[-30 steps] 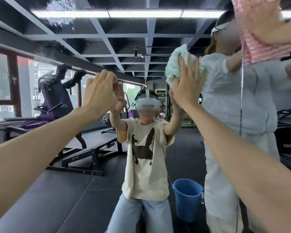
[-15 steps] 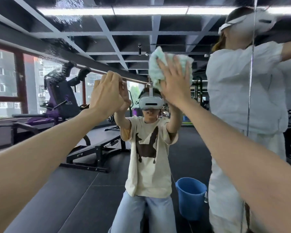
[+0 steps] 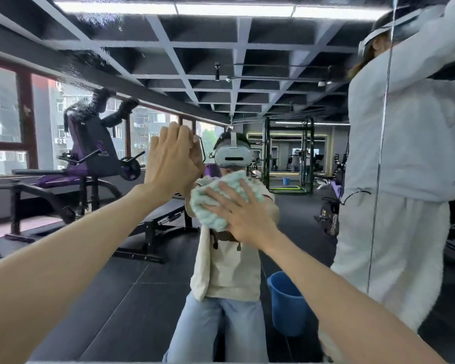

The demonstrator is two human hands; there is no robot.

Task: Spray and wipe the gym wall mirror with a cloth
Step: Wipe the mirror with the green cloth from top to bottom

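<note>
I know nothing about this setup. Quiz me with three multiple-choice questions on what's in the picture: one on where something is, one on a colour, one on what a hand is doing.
1. Where is the cloth?
A. Tucked in a pocket
B. Lying on the floor
C. Pressed between the right hand and the mirror

2. What colour is the bucket seen in the reflection?
A. Red
B. Blue
C. Yellow

3. What is the left hand doing?
A. Resting flat and open against the mirror
B. Gripping a spray bottle
C. Clenched in a fist at the person's side

Answers:
1 C: spread fingers hold the mint-green cloth against the glass.
2 B: the bucket beside the reflected legs is plainly blue.
3 A: its straight fingers meet their own reflection and hold nothing.
</note>
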